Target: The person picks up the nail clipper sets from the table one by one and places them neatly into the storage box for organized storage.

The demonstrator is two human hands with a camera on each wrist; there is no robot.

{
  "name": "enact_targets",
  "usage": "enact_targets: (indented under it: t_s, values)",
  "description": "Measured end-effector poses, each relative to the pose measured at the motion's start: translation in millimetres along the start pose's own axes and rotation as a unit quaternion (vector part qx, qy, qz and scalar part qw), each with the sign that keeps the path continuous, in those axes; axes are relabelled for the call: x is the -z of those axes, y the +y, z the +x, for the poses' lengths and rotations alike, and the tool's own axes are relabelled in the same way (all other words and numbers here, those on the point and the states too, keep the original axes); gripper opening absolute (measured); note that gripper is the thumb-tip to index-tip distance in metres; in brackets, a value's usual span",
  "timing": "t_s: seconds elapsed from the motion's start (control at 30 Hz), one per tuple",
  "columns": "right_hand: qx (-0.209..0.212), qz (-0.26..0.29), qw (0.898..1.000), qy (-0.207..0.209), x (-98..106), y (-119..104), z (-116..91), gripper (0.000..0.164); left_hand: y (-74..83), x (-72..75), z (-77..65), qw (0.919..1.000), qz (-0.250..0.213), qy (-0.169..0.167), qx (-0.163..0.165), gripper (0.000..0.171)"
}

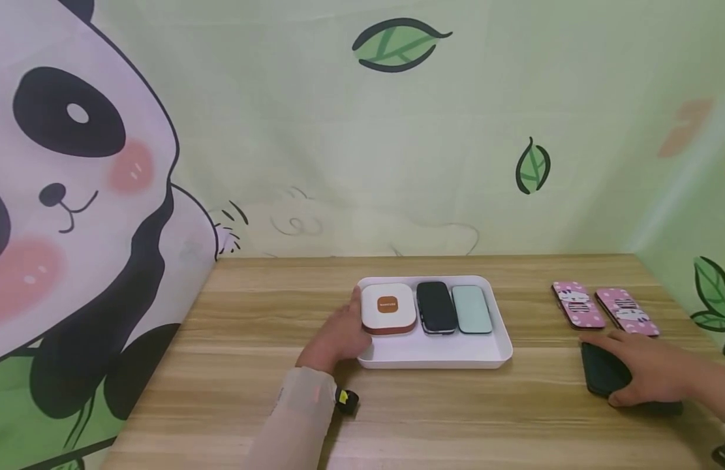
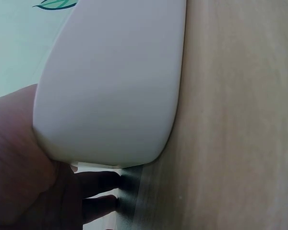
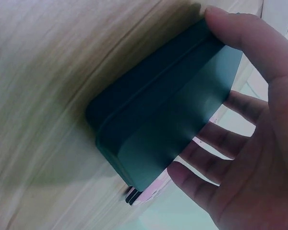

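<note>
A white tray [image 1: 435, 356] stands on the table, and my left hand [image 1: 337, 333] grips its left end. In the left wrist view the tray's outer wall [image 2: 110, 91] hides part of that hand. Inside the tray lie a white rounded-square box [image 1: 370, 318] with a brown base, a black flat rounded case [image 1: 437, 307] and a pale mint one [image 1: 472, 309]. At the right, my right hand [image 1: 652, 365] holds a dark green flat case [image 3: 158, 120] low over the table, thumb on one long side and fingers on the other. Whether the case touches the table I cannot tell.
Two pink patterned flat cases [image 1: 579, 305] lie side by side just beyond my right hand. The wooden table [image 1: 268, 294] ends at a green cloth backdrop [image 1: 315, 143] printed with a panda and leaves.
</note>
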State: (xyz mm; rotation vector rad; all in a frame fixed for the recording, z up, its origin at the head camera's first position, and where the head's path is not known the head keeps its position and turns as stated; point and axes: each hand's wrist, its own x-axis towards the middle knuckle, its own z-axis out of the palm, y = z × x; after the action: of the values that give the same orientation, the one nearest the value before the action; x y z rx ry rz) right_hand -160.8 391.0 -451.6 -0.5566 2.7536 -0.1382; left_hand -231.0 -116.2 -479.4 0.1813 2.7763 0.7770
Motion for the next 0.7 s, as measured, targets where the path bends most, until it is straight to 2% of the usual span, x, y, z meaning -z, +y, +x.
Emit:
enact_targets:
  t_s: [0.3, 0.7]
  values:
    - [-0.011, 0.0, 1.0, -0.018, 4.3, -1.6, 4.7, 0.104, -3.0, -0.1, 1.5, 0.9998, 0.001, 0.007, -0.017, 0.095]
    - [-0.014, -0.025, 1.0, -0.007, 7.7, -13.3, 7.5, 0.101, 0.2, 2.2, -2.4, 0.9999, 0.002, 0.002, -0.016, 0.096]
